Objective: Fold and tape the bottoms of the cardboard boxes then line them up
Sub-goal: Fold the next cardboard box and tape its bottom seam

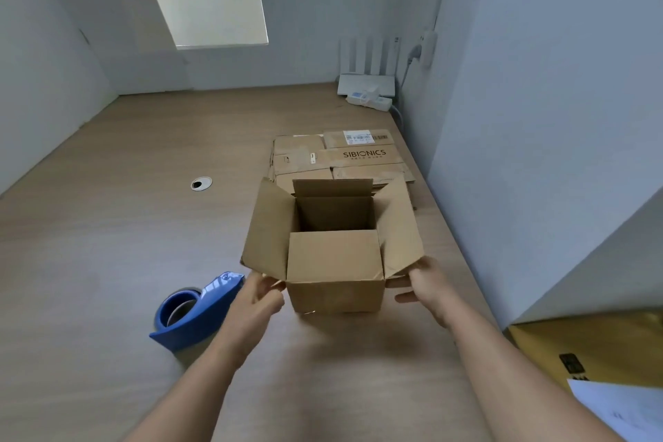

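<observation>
A small brown cardboard box (335, 283) stands on the wooden table (107, 244) with its flaps up; the near flap is folded inward over the opening, the side flaps spread outward. My left hand (256, 294) touches the lower corner of the left flap with loosely curled fingers. My right hand (423, 285) holds the lower edge of the right flap at the box's right corner. A blue tape dispenser (190, 312) lies on the table just left of my left hand. Behind the box lies a stack of flattened cardboard boxes (341, 158) printed SIBIONICS.
A round cable hole (201, 183) is in the table to the left. A white router (366, 82) and power strip (369, 102) sit at the far right corner by the wall. A yellow-brown box (592, 348) and white paper (624, 409) are at the near right.
</observation>
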`<act>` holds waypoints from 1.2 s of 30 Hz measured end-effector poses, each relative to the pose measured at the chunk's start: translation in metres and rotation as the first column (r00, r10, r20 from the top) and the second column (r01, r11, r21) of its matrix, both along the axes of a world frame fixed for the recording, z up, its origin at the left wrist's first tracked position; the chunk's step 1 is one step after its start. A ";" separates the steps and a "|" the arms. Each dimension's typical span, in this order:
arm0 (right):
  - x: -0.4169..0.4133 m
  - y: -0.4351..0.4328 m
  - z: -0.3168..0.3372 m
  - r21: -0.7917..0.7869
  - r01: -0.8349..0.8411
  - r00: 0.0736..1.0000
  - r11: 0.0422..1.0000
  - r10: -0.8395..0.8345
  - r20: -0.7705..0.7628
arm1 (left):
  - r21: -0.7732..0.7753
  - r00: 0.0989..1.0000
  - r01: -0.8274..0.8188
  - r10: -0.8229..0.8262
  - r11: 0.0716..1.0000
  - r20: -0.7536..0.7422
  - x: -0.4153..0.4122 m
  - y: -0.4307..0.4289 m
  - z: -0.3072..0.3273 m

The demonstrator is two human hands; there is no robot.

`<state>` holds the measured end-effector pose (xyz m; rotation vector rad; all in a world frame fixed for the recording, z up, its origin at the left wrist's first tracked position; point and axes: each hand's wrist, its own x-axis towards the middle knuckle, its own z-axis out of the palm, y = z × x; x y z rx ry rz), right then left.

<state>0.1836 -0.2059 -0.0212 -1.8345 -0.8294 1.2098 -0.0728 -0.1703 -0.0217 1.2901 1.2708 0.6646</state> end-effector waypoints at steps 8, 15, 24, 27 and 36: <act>0.002 0.025 0.050 0.117 0.077 0.992 0.990 -0.088 0.094 | 0.251 0.990 -0.117 0.134 0.961 -0.051 0.004 0.041 0.038; -0.007 0.030 0.053 0.079 0.028 0.974 0.997 -0.045 0.223 | 0.144 0.826 0.162 -0.054 0.976 -0.561 0.025 0.061 0.050; -0.008 0.031 0.053 0.075 0.053 0.967 0.996 -0.070 0.244 | 0.042 0.587 0.292 -0.144 0.956 -0.797 0.027 0.072 0.059; -0.007 0.033 0.051 0.086 0.068 0.962 0.994 -0.088 0.260 | 0.039 0.691 0.268 -0.164 0.963 -0.704 0.020 0.076 0.056; -0.025 0.035 0.057 0.083 -0.022 0.885 0.996 -0.019 0.465 | 0.139 0.769 0.324 -0.175 0.936 -0.615 0.029 0.048 0.061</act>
